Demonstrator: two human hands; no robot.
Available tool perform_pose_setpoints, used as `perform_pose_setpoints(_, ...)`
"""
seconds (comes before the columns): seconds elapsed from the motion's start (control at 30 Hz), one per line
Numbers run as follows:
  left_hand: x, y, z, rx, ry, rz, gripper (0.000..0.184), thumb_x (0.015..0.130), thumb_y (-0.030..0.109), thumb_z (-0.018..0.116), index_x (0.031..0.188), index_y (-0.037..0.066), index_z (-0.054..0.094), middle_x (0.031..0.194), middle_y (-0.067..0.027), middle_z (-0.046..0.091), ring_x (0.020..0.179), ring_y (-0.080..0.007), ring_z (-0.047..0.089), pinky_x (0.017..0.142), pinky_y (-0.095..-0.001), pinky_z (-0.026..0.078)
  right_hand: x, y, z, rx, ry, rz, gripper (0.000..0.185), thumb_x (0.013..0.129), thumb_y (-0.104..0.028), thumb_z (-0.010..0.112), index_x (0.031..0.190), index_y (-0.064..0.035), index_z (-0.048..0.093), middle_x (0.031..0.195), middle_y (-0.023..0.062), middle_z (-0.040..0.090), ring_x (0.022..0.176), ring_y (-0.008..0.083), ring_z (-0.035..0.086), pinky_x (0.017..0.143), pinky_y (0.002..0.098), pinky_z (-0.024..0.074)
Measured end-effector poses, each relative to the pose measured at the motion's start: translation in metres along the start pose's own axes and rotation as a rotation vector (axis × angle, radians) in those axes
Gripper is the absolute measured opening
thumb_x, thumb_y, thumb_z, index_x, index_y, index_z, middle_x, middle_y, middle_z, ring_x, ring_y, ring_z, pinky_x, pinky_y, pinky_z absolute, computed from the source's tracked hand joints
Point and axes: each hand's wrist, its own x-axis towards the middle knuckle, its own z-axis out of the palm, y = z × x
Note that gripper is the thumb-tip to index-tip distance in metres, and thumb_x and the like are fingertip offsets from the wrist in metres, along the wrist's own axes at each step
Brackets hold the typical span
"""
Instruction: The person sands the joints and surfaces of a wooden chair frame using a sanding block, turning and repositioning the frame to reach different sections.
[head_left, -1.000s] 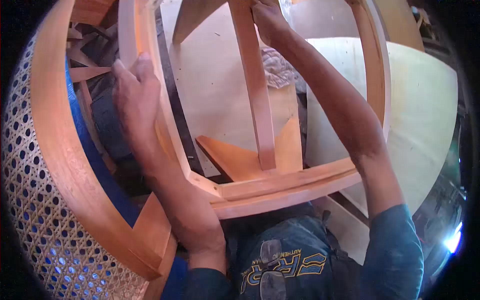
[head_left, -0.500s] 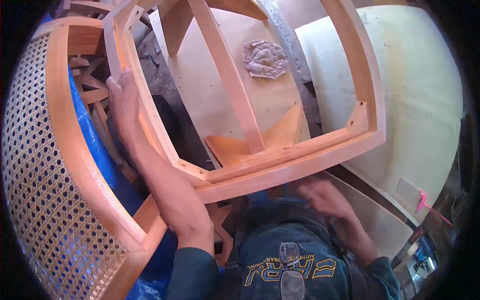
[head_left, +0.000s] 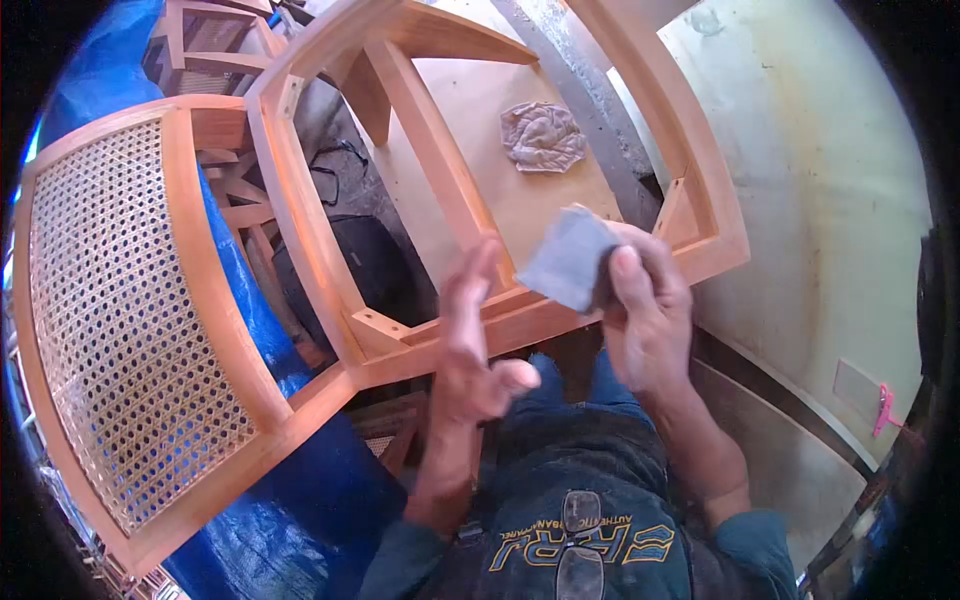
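My right hand (head_left: 650, 305) pinches a folded grey sheet that looks like sandpaper (head_left: 572, 258), above the front rail of a wooden chair's seat frame (head_left: 690, 265). To its left, my left hand (head_left: 468, 345) is raised with fingers apart, slightly smeared by motion and holding nothing. The seat frame is bare reddish wood with screwed corner blocks and a stretcher (head_left: 435, 140) seen through its opening. Joined to it on the left is the chair's woven cane back (head_left: 130, 300) in a curved wooden frame.
A crumpled cloth (head_left: 542, 137) lies on a pale board (head_left: 460, 90) beyond the frame. Blue tarp (head_left: 260, 530) spreads beneath the cane back. More wooden chair parts (head_left: 215, 50) stand behind. On the right is a large pale panel (head_left: 800, 200) with a pink clip (head_left: 883, 410).
My left hand has let go of the seat frame's left rail and moved toward the middle. My right hand has risen from near my lap, showing the sandpaper. The chair appears shifted in view.
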Motion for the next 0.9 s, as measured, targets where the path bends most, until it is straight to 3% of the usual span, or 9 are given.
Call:
perform_pose_setpoints(0.17,-0.004,0.024,0.034,-0.072,0.195,-0.047,0.050,0.088,0.027,0.046,0.123,-0.008,0.038,0.120,-0.0180,0.048,0.111,-0.0245,0.047,0.096,-0.0373,0.035,-0.003,0.009,0.004,-0.071,-0.263,0.008,0.022,0.087,-0.011,0.053,0.107,-0.0027,0.059,0.097,0.0042,0.060,0.089,0.0135,0.054,0.081,0.0289,0.0423)
perform_pose_setpoints(0.3,0.049,0.009,0.006,0.448,0.443,0.171,0.032,0.090,0.014,0.043,0.114,-0.008,0.045,0.111,-0.0177,0.054,0.105,-0.0251,0.051,0.093,-0.0355,0.038,0.043,-0.025,-0.031,-1.105,-0.179,-0.821,0.028,0.081,-0.006,0.055,0.109,-0.0056,0.058,0.099,0.0107,0.058,0.094,0.0271,0.051,0.081,0.0390,0.0409)
perform_pose_setpoints(0.33,0.067,0.001,-0.012,0.622,0.309,0.191,0.033,0.090,0.015,0.044,0.116,-0.005,0.044,0.112,-0.0176,0.053,0.105,-0.0257,0.051,0.092,-0.0352,0.039,0.058,-0.037,-0.044,-1.231,-0.067,-0.952,0.029,0.079,-0.006,0.055,0.108,-0.0064,0.058,0.100,0.0124,0.057,0.096,0.0311,0.049,0.081,0.0419,0.0402)
perform_pose_setpoints(0.37,0.083,-0.004,-0.020,0.712,0.169,0.058,0.030,0.090,0.012,0.043,0.116,0.000,0.046,0.112,-0.0180,0.053,0.105,-0.0290,0.052,0.091,-0.0339,0.040,0.072,-0.042,-0.057,-1.382,0.035,-0.902,0.030,0.080,-0.010,0.056,0.110,-0.0071,0.056,0.106,0.0121,0.054,0.098,0.0315,0.048,0.083,0.0436,0.0394)
perform_pose_setpoints(0.4,0.100,-0.024,-0.034,0.899,-0.039,0.217,0.028,0.085,0.003,0.045,0.113,0.004,0.050,0.108,-0.0169,0.054,0.100,-0.0330,0.053,0.088,-0.0361,0.042,0.087,-0.040,-0.065,-1.426,0.083,-0.871,0.033,0.081,-0.012,0.056,0.113,-0.0078,0.054,0.106,0.0125,0.053,0.097,0.0322,0.049,0.082,0.0437,0.0404)
perform_pose_setpoints(0.5,0.119,-0.064,-0.044,1.108,-0.385,0.207,0.033,0.077,-0.005,0.047,0.107,0.005,0.052,0.104,-0.0152,0.054,0.098,-0.0339,0.051,0.085,-0.0397,0.044,0.109,-0.035,-0.076,-1.525,0.163,-0.760,0.040,0.081,-0.015,0.056,0.120,-0.0098,0.048,0.107,0.0137,0.050,0.094,0.0341,0.051,0.078,0.0438,0.0436)
perform_pose_setpoints(0.63,0.122,-0.049,-0.036,1.271,-0.593,0.101,0.040,0.068,-0.010,0.049,0.105,0.005,0.053,0.104,-0.0141,0.053,0.103,-0.0304,0.048,0.086,-0.0378,0.043,0.112,-0.033,-0.076,-1.518,0.104,-0.679,0.045,0.081,-0.019,0.057,0.124,-0.0113,0.043,0.103,0.0162,0.049,0.090,0.0345,0.053,0.072,0.0428,0.0474)
perform_pose_setpoints(0.73,0.113,-0.049,-0.041,1.355,-0.752,0.233,0.047,0.066,-0.011,0.050,0.109,0.008,0.053,0.102,-0.0132,0.052,0.101,-0.0295,0.049,0.086,-0.0381,0.043,0.111,-0.035,-0.075,-1.503,0.102,-0.665,0.047,0.081,-0.019,0.058,0.124,-0.0114,0.043,0.101,0.0172,0.049,0.090,0.0343,0.053,0.072,0.0420,0.0483)
perform_pose_setpoints(0.9,0.120,-0.041,-0.034,1.316,-0.792,0.189,0.038,0.070,-0.004,0.051,0.103,0.012,0.059,0.093,-0.0090,0.055,0.096,-0.0272,0.053,0.078,-0.0379,0.044,0.110,-0.035,-0.077,-1.474,0.087,-0.591,0.048,0.085,-0.021,0.054,0.131,-0.0182,0.039,0.110,0.0130,0.048,0.097,0.0310,0.050,0.077,0.0412,0.0459)
